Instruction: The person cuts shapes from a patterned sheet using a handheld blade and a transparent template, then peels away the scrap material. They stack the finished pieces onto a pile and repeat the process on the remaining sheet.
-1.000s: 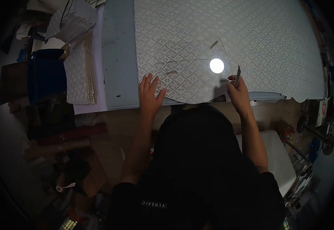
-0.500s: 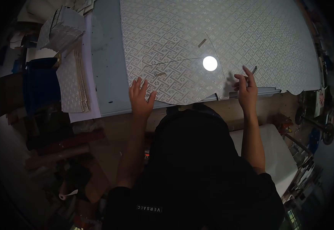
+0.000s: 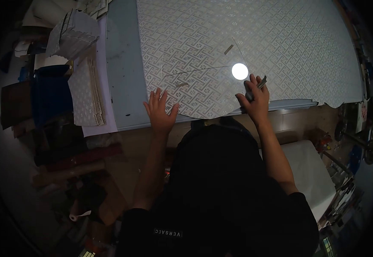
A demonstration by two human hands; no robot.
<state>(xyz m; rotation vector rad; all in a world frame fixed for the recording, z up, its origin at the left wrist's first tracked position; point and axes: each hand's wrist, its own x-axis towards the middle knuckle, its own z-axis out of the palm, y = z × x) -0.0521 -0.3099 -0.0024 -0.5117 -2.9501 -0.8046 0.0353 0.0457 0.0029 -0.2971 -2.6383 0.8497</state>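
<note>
My left hand point(image 3: 161, 115) lies with its fingers spread on the lower left edge of a patterned, light-coloured sheet point(image 3: 203, 51). It holds nothing. On the right, my right hand point(image 3: 257, 102) is bent around a slim grey tool point(image 3: 261, 82), close to the sheet's lower edge. A thin curved line point(image 3: 195, 70) crosses the sheet between the hands. Two small brownish strips lie on the sheet, one point(image 3: 182, 85) above my left hand and one point(image 3: 228, 49) higher up. A round white glare point(image 3: 240, 71) shows beside my right fingertips.
The sheet rests on a blue-grey table point(image 3: 124, 73). At the left stand a stack of patterned pieces point(image 3: 83, 94), a bundle of folded sheets point(image 3: 75, 34) and a dark blue container point(image 3: 51, 100). A pale padded surface point(image 3: 308, 171) is at the lower right.
My right hand has moved left with the slim tool, closer to the glare. My left hand has stayed at the sheet's lower left edge. The whole view has shifted slightly.
</note>
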